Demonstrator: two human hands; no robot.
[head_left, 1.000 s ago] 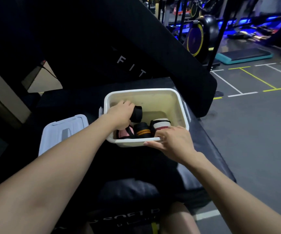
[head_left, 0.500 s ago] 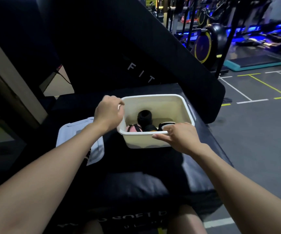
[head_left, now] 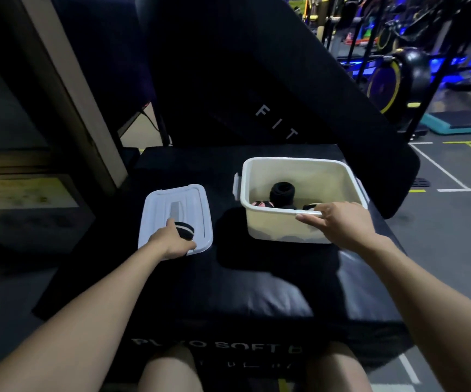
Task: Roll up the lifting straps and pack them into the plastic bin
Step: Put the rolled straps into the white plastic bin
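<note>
At a dim gym, I sit behind a black padded plyo box point(head_left: 257, 278) with the cream rectangular plastic bin point(head_left: 344, 179) open on top of it, a landmark for everything else here. My right hand point(head_left: 339, 222) pinches the bin's near rim, thumb outside and fingers hooked over the edge, probably to keep the light tub from sliding while I load it. Inside the bin, a black rolled strap point(head_left: 283, 191) stands near the middle, with a pink-and-black roll point(head_left: 262, 205) toward the near left corner and a white-banded roll point(head_left: 312, 206) just beside my right fingers. Left of the bin, apart from it, the pale grey plastic lid point(head_left: 155, 216) lies flat, serving as a staging spot. On it, my left hand point(head_left: 172, 239) curls around a black roll with white stripes point(head_left: 185, 230), arm reaching straight out, wrist low. I judge this roll goes into the bin next.
</note>
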